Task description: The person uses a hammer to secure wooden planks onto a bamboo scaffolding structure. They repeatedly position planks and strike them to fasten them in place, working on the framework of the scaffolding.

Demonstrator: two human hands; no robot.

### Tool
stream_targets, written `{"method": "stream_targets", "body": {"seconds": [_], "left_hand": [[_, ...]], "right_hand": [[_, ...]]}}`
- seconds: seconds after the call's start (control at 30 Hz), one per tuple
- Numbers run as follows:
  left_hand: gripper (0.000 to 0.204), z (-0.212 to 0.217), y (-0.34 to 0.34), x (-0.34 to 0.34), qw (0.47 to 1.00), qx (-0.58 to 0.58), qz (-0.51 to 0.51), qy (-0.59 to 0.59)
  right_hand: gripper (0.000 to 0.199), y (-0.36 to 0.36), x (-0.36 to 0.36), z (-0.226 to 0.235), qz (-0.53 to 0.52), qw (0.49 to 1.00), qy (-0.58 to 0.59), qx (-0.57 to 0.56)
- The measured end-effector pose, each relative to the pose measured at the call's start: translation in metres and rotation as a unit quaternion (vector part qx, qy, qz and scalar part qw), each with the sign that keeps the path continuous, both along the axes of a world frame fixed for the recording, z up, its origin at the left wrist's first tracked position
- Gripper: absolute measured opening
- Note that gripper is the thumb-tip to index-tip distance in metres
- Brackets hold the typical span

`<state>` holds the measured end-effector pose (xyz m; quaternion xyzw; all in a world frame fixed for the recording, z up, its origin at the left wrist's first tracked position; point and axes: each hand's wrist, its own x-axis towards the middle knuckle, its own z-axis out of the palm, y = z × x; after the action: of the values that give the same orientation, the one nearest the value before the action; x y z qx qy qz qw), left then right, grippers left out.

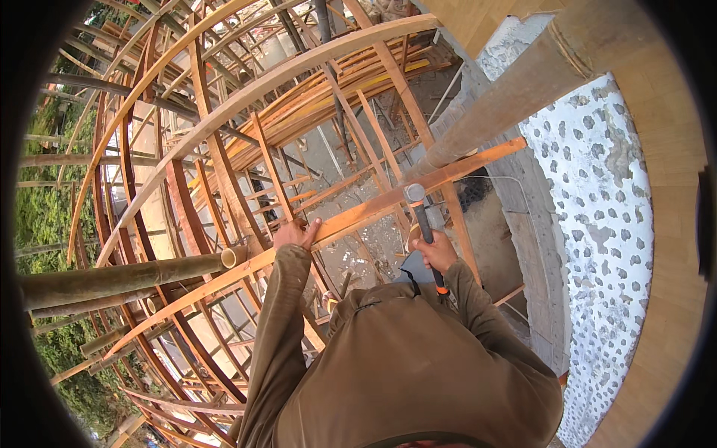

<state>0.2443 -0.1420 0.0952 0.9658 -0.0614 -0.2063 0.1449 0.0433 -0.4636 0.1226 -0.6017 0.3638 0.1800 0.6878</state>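
A long reddish wooden batten (358, 212) runs slantwise in front of me, from the lower left to the upper right. My left hand (295, 234) grips it near an upright, with the fingers curled over the wood and the thumb lying along it. My right hand (438, 252) is closed around the handle of a hammer (423, 220) with a dark grip and orange bands. The hammer's round metal head (414, 193) points away from me, beside or over the batten; whether they touch I cannot tell.
A thick bamboo pole (500, 104) slants in from the upper right, and another bamboo pole (134, 278) ends near the batten at left. Curved timber ribs (246, 91) surround a drop. Far below lie stacked planks (306, 112). On the right is a white, grey-spotted wall (597, 201).
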Motion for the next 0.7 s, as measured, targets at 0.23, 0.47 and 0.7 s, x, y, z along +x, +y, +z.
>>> {"method": "stream_targets", "body": {"seconds": [0.23, 0.47, 0.7], "left_hand": [[0.072, 0.002, -0.005, 0.005, 0.999, 0.022, 0.028, 0.023], [0.075, 0.003, -0.003, 0.009, 0.997, 0.047, 0.044, 0.048], [0.081, -0.002, 0.002, 0.013, 0.996, 0.036, 0.04, 0.07]], "right_hand": [[0.014, -0.023, 0.052, 0.05, 0.114, 0.993, 0.017, -0.01], [0.029, -0.05, 0.173, 0.033, 0.323, 0.841, -0.283, -0.328], [0.044, -0.046, 0.253, 0.051, 0.407, 0.909, 0.027, -0.083]]}}
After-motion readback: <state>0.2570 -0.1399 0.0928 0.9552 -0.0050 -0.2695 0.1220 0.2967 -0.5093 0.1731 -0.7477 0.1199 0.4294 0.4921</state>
